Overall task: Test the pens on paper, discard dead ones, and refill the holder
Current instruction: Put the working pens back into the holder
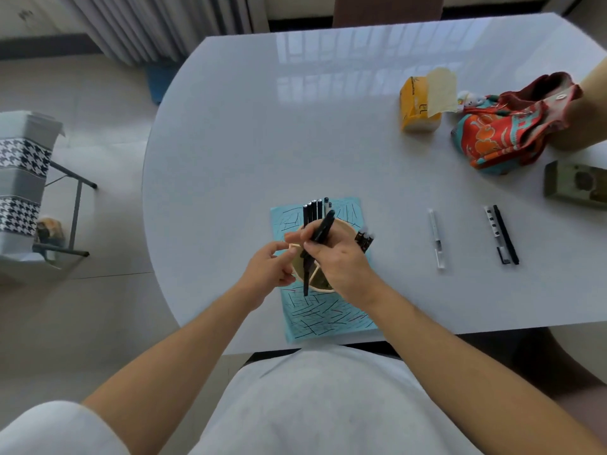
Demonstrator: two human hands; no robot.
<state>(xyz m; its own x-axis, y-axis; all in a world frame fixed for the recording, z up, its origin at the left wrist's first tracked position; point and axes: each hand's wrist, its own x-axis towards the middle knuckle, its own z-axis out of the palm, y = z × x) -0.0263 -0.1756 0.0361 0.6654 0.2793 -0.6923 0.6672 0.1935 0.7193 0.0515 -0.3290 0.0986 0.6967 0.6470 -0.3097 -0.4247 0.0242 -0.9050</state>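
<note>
A light-blue sheet of paper [325, 320] covered in black test strokes lies at the table's near edge. On it stands a round beige pen holder [317, 284] with dividers, holding several black pens [313, 210] along its far side. My right hand [341, 261] grips a black pen [320, 231], tilted with its lower end inside the holder. My left hand [272, 269] rests against the holder's left rim, fingers loosely curled on it. Two patterned pens [364, 239] poke out just right of my right hand.
To the right on the white table [262, 133] lie a clear pen [436, 239] and a black and a patterned pen [501, 234]. Farther back sit a yellow tissue pack [418, 106], a colourful cloth bag [505, 133] and a greenish box [574, 185]. A bin [23, 178] stands on the floor left.
</note>
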